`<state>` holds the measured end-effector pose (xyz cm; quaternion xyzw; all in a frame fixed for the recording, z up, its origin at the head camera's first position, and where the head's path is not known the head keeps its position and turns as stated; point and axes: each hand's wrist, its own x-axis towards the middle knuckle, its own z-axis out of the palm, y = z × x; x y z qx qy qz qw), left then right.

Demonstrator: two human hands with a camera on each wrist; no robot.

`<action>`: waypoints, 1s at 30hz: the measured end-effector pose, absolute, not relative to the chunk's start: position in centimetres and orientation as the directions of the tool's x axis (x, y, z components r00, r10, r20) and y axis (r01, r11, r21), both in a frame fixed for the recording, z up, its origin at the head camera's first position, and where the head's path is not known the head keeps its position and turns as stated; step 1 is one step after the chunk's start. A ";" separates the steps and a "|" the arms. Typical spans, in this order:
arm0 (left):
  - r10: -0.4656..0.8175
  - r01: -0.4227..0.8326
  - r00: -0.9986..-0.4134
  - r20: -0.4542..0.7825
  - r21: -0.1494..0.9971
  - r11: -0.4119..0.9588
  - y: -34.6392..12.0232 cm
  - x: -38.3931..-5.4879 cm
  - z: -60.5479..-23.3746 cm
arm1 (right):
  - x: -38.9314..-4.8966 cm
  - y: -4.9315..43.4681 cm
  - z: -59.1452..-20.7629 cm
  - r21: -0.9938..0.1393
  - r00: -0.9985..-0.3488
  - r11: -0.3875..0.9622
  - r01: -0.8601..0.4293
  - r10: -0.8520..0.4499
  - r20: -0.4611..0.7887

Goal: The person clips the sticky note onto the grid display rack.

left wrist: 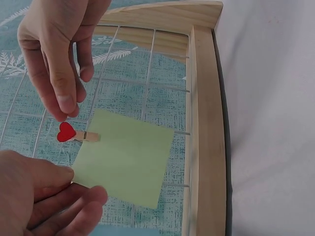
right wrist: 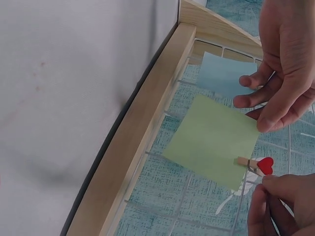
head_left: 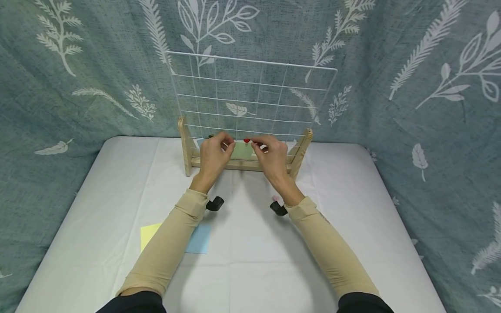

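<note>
A green paper square (left wrist: 125, 162) lies against the white wire grid (head_left: 250, 104), tilted. A small wooden clothespin (left wrist: 87, 136) with a red heart (left wrist: 66, 132) sits on its edge. My left hand (head_left: 215, 154) pinches a corner of the green paper between thumb and fingers, shown close up in the left wrist view. My right hand (head_left: 272, 156) is at the other side, its thumb and fingertips right at the heart's rim, the heart's face uncovered. Beside the left fingers, a blue paper square (right wrist: 226, 73) hangs at the grid.
A wooden stand (head_left: 244, 165) holds the grid upright, with a post at each end. Yellow paper (head_left: 148, 234) and blue paper (head_left: 198, 239) lie on the white table (head_left: 250, 282), partly under the left forearm. A patterned green-blue curtain (head_left: 117, 65) hangs behind.
</note>
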<state>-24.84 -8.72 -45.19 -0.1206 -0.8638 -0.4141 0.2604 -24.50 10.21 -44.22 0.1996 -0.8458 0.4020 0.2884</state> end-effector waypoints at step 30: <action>-0.025 0.430 -0.805 0.593 0.612 0.664 -10.2 -23.7 -45.1 | -22.6 13.1 -46.5 -0.612 -0.823 0.622 -0.489 -0.096 0.560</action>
